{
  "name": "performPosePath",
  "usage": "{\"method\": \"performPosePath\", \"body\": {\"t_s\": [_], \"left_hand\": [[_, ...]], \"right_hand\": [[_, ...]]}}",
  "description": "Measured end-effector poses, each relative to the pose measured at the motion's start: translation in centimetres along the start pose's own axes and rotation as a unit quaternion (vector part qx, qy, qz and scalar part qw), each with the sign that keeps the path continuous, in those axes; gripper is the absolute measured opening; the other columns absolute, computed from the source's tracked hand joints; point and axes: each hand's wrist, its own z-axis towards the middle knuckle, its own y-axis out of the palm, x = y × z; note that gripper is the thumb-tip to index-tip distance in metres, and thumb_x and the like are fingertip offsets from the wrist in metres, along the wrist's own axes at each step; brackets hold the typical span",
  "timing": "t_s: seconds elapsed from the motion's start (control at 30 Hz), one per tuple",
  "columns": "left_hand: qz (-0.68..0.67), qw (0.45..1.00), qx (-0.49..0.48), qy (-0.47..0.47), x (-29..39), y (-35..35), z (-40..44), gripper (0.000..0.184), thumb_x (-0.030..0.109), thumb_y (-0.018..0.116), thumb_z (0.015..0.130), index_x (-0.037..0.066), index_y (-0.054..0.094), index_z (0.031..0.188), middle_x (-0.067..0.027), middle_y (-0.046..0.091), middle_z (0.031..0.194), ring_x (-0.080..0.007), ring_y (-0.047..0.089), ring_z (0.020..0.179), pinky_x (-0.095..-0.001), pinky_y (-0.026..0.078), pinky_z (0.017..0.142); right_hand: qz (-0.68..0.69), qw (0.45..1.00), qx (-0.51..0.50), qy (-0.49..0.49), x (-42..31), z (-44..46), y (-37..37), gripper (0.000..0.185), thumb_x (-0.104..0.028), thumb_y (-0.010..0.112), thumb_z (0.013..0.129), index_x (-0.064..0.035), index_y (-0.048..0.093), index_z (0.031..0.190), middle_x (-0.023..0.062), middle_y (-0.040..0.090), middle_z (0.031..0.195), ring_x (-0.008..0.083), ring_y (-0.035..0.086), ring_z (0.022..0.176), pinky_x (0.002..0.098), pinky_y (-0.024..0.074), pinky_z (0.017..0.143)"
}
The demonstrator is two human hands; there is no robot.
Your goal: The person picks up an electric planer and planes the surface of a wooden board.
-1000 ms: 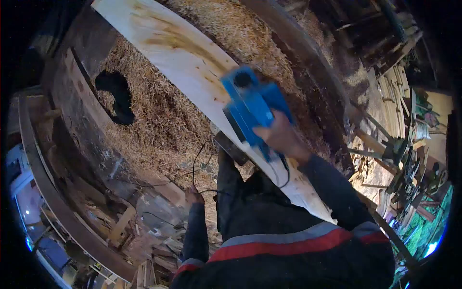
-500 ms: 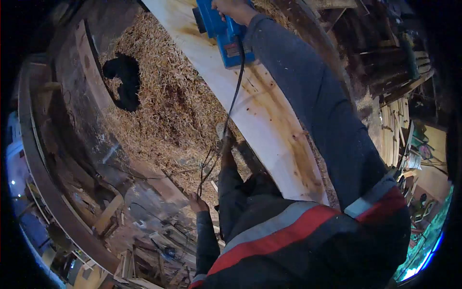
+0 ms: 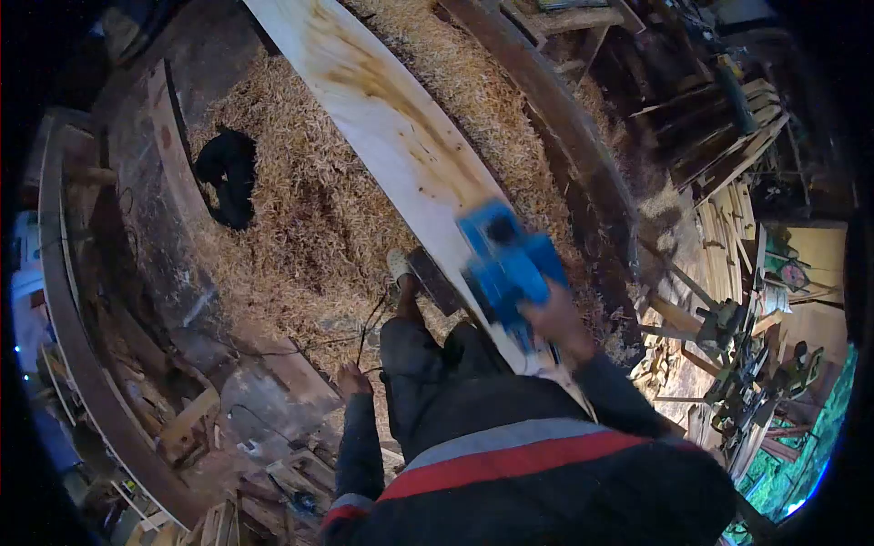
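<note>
A blue electric hand planer (image 3: 514, 264), smeared by motion, rests on a long pale wooden plank (image 3: 391, 136) with brown streaks. My right hand (image 3: 563, 326) is closed around the planer's handle, at the part of the plank close to my body. Lower on the left, beside my leg, my left hand (image 3: 351, 379) is closed on the dark power cord (image 3: 366, 332). Its fingers are small in view and partly hidden.
Curly wood shavings (image 3: 300, 164) cover the floor on both sides of the plank. A black object (image 3: 232, 177) lies among them. A thick dark beam (image 3: 569, 118) runs along the right, with stacked boards (image 3: 728, 227) beyond. Scrap wood (image 3: 300, 478) lies at lower left.
My right hand has drawn the planer back along the plank, from the far upper part to near my body. My left hand has shifted slightly left, still on the cord.
</note>
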Motion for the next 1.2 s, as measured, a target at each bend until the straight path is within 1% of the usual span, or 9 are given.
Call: {"method": "performPosePath", "body": {"t_s": [0.1,0.27,0.37,0.43,0.77,0.9,0.97,1.03,1.2], "left_hand": [[-0.062,0.996,-0.014,-0.066,4.5,-1.2,-1.1,0.051,0.042,0.037,0.103,-0.002,0.062,0.104,-0.0287,0.062,0.105,-0.0474,0.058,0.100,-0.0549,0.045,0.085],[0.096,0.974,-0.136,0.152,5.3,3.7,-2.4,0.040,0.036,0.046,0.100,0.000,0.063,0.106,-0.0241,0.063,0.107,-0.0442,0.059,0.102,-0.0518,0.047,0.087],[-0.014,0.986,0.038,0.164,6.0,5.2,-5.9,0.039,0.033,0.044,0.100,0.002,0.063,0.115,-0.0214,0.063,0.118,-0.0409,0.056,0.113,-0.0511,0.046,0.094],[-0.010,0.982,-0.179,0.053,6.6,3.1,-6.5,0.045,0.036,0.039,0.101,0.003,0.062,0.123,-0.0207,0.060,0.127,-0.0399,0.052,0.122,-0.0527,0.042,0.101],[0.064,0.978,-0.152,-0.128,0.3,-0.5,-1.0,0.053,0.044,0.033,0.102,0.001,0.064,0.107,-0.0236,0.062,0.117,-0.0429,0.058,0.109,-0.0542,0.044,0.097],[0.045,0.977,-0.136,-0.158,4.6,-3.7,3.6,0.056,0.046,0.037,0.102,-0.002,0.064,0.112,-0.0266,0.061,0.121,-0.0451,0.058,0.110,-0.0497,0.045,0.099],[-0.074,0.977,-0.110,-0.169,2.6,-0.7,6.4,0.057,0.045,0.040,0.101,-0.003,0.063,0.120,-0.0282,0.060,0.125,-0.0451,0.056,0.115,-0.0479,0.045,0.100],[-0.127,0.987,-0.021,-0.097,5.7,-2.4,7.2,0.056,0.044,0.041,0.102,-0.005,0.061,0.122,-0.0299,0.061,0.121,-0.0455,0.056,0.115,-0.0469,0.045,0.100],[-0.451,0.880,0.098,-0.115,8.2,-2.0,8.8,0.046,0.030,0.051,0.101,-0.009,0.053,0.124,-0.0176,0.061,0.102,-0.0295,0.058,0.093,-0.0405,0.047,0.085]], "right_hand": [[-0.030,0.999,0.019,0.000,7.5,-11.3,-1.0,0.063,-0.031,0.079,0.075,0.0022,0.057,0.124,0.0254,0.062,0.117,0.0404,0.061,0.107,0.0472,0.0481,0.092],[-0.064,0.998,-0.030,-0.002,20.3,-22.5,-0.5,0.061,-0.032,0.078,0.080,-0.0037,0.055,0.128,0.0173,0.067,0.111,0.0292,0.064,0.103,0.0433,0.0503,0.091],[-0.017,0.988,-0.088,0.124,17.6,-21.1,-2.1,0.057,-0.028,0.079,0.080,-0.0037,0.056,0.125,0.0151,0.067,0.109,0.0255,0.065,0.100,0.0418,0.0515,0.088],[-0.013,1.000,-0.019,-0.008,18.4,-17.9,-0.4,0.053,-0.025,0.077,0.075,-0.0024,0.060,0.120,0.0207,0.067,0.112,0.0364,0.065,0.102,0.0454,0.0510,0.090],[0.113,0.990,-0.034,-0.072,-11.3,14.3,1.9,0.032,-0.020,0.072,0.074,-0.0034,0.069,0.101,0.0137,0.072,0.090,0.0269,0.069,0.082,0.0408,0.0539,0.077],[0.020,0.990,-0.041,-0.134,-21.8,29.7,4.1,0.011,-0.013,0.069,0.079,-0.0032,0.071,0.076,0.0093,0.064,0.058,0.0193,0.061,0.046,0.0348,0.0489,0.047],[-0.233,0.888,-0.022,-0.395,-26.7,35.5,4.1,0.012,-0.011,0.067,0.081,-0.0018,0.074,0.078,0.0103,0.065,0.058,0.0200,0.062,0.045,0.0367,0.0498,0.046],[0.041,0.978,-0.054,-0.195,-32.6,39.7,4.7,0.012,-0.008,0.065,0.082,-0.0022,0.076,0.083,0.0109,0.066,0.059,0.0202,0.062,0.045,0.0368,0.0509,0.047],[0.176,0.943,-0.041,-0.279,-41.8,52.8,7.0,0.017,-0.015,0.065,0.084,-0.0016,0.073,0.077,0.0105,0.061,0.061,0.0191,0.059,0.047,0.0355,0.0484,0.044]]}}
